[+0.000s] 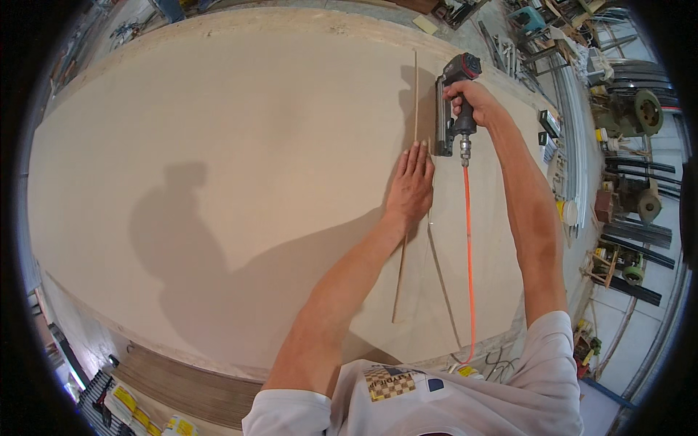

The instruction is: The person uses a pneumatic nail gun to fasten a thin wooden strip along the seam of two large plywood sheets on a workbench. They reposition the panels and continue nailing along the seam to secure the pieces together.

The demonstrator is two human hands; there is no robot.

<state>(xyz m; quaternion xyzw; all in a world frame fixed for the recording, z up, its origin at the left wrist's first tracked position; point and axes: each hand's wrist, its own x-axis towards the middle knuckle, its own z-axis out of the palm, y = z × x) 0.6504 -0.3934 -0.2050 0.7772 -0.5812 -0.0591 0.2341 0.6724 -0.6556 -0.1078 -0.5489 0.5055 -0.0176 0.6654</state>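
Note:
A thin wooden strip (416, 94) lies lengthwise on a large pale board (291, 123). My left hand (412, 189) rests flat over it, fingers extended and close together, pressing down on its middle. The strip's near end shows below my wrist. Just to the right, my right hand (476, 102) is wrapped round the handle of a black and red air nail gun (464, 67). The gun stands beside the strip, its long magazine toward my left fingers. Whether its nose touches the board cannot be made out. An orange air hose (470, 247) runs from the handle's fitting toward my body.
Metal bars (574, 138) and tools lie along the board's right side. Beyond them, several machines with round wheels (647, 112) stand among dark bars. A brown ribbed panel (189, 389) sits at the lower left. My shadow falls across the board.

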